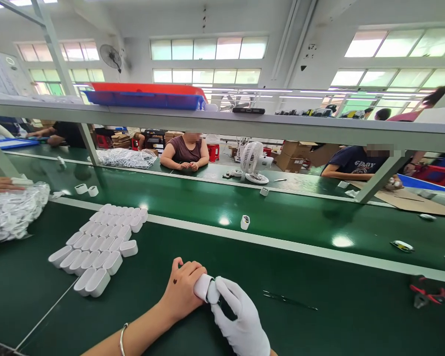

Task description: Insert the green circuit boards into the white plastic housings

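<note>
My bare left hand, a bangle on its wrist, is wrapped round a white oval plastic housing above the green table. My right hand, in a white glove, pinches a smaller rounded white part at the housing's end between thumb and fingers. Whether that part sits inside the housing or only touches it, I cannot tell. To the right of the glove lie dark tweezers. Several rows of white oval cups stand packed together on the table to the left of my hands.
Pliers with red handles lie at the right. Beyond a pale strip, a green belt carries a small white unit. A bag of white pieces lies left, by another person's hand. Overhead runs a shelf; co-workers sit opposite.
</note>
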Action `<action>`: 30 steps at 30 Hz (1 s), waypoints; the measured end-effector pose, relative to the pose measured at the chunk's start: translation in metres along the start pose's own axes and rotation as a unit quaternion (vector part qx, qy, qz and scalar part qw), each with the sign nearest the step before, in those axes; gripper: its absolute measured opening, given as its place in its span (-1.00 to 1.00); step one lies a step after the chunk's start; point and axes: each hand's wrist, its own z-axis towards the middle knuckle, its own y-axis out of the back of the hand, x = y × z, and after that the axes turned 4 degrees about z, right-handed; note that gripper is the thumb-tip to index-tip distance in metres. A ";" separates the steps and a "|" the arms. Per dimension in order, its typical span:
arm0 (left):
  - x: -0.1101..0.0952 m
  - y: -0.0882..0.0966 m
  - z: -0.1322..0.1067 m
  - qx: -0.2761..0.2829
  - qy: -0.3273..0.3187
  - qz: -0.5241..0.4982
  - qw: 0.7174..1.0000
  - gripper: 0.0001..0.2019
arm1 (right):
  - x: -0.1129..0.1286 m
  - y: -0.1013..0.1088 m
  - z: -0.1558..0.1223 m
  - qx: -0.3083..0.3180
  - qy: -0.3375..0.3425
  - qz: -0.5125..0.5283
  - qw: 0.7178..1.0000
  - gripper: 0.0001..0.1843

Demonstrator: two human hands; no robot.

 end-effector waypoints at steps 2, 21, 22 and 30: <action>0.000 -0.001 -0.001 -0.005 0.002 0.005 1.000 -0.81 | -0.001 -0.001 -0.001 0.000 0.006 -0.007 1.000 -0.62; -0.008 -0.001 -0.008 -0.115 -0.014 0.114 0.987 -0.82 | -0.002 0.001 0.006 0.014 0.000 0.043 0.999 -0.59; -0.007 -0.002 -0.008 -0.121 -0.026 0.116 0.986 -0.81 | -0.004 0.000 0.005 0.019 0.000 0.049 0.999 -0.57; -0.014 0.007 -0.005 -0.120 -0.024 0.122 0.985 -0.78 | -0.020 -0.008 -0.009 0.110 -0.282 0.353 0.885 -0.45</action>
